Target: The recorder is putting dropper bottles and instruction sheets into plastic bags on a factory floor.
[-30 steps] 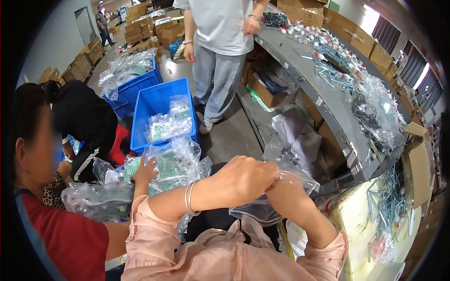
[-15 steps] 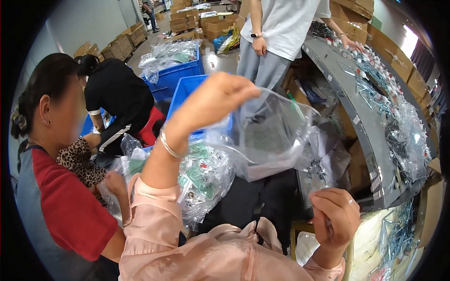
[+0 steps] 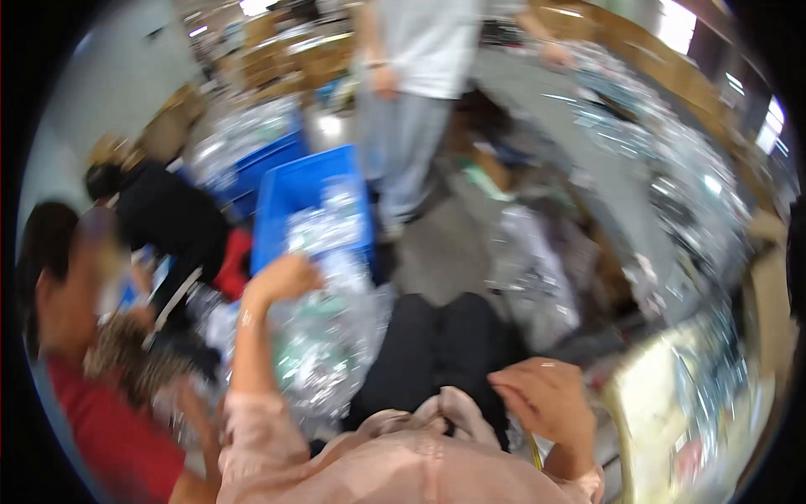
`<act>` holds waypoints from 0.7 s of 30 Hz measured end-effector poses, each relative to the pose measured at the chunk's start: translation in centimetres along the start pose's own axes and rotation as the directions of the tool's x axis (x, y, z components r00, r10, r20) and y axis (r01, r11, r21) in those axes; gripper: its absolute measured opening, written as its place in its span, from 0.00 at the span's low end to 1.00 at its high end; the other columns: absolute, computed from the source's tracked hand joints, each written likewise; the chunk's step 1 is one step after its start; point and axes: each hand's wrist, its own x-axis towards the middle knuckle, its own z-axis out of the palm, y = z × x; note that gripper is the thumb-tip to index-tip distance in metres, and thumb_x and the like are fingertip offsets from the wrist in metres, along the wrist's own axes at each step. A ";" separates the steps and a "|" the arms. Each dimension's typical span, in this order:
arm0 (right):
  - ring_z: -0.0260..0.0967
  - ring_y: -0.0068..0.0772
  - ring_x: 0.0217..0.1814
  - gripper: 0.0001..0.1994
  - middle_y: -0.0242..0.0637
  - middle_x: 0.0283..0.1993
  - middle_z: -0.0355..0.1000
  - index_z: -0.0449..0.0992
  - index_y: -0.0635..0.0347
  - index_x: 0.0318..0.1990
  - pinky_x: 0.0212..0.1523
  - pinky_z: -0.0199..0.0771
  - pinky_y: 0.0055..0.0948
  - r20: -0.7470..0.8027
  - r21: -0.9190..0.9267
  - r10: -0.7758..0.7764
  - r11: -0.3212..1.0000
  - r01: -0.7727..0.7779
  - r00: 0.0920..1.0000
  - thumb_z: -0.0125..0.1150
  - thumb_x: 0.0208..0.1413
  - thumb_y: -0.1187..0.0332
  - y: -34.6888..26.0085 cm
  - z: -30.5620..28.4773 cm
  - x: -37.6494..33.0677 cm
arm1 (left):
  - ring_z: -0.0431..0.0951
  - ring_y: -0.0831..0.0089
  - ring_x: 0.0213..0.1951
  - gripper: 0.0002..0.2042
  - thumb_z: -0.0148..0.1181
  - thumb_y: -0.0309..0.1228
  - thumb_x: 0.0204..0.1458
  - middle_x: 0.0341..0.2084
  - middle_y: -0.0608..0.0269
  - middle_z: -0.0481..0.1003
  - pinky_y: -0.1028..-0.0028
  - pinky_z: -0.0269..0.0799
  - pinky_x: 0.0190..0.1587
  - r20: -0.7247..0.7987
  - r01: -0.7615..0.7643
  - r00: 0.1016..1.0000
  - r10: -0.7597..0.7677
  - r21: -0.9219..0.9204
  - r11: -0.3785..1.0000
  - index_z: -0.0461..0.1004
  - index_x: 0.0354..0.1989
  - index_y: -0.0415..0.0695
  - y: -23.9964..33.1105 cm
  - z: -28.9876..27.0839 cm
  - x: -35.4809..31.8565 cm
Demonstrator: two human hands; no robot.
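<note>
Running down the R side, the bench (image 3: pixel 541 122) carries glossy loose stuff (image 3: pixel 672 181), prob. heaped to save space. Blue bin (image 3: pixel 277 197) stands ahead, open side up; its walls likely stop slick bags (image 3: pixel 323 231) sliding out. Clear bags (image 3: pixel 323 357) heap L of the lap (image 3: pixel 457 344), seemingly for easy reach: L hand (image 3: pixel 285 275) is over their far end, grip too blurred to tell. R hand (image 3: pixel 546 395): fingers loosely bent, apart, apparently empty.

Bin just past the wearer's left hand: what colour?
The bin is blue, seen in the head view.
</note>
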 end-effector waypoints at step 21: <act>0.69 0.51 0.39 0.10 0.49 0.36 0.71 0.72 0.63 0.36 0.40 0.69 0.42 -0.617 -0.676 0.581 -0.047 -0.735 0.531 0.57 0.44 0.73 0.2 -30.9 -23.9 | 0.72 0.59 0.20 0.18 0.63 0.32 0.43 0.17 0.51 0.71 0.68 0.66 0.25 0.090 -0.443 0.877 0.473 -0.233 0.866 0.72 0.42 0.36 17.6 5.5 7.8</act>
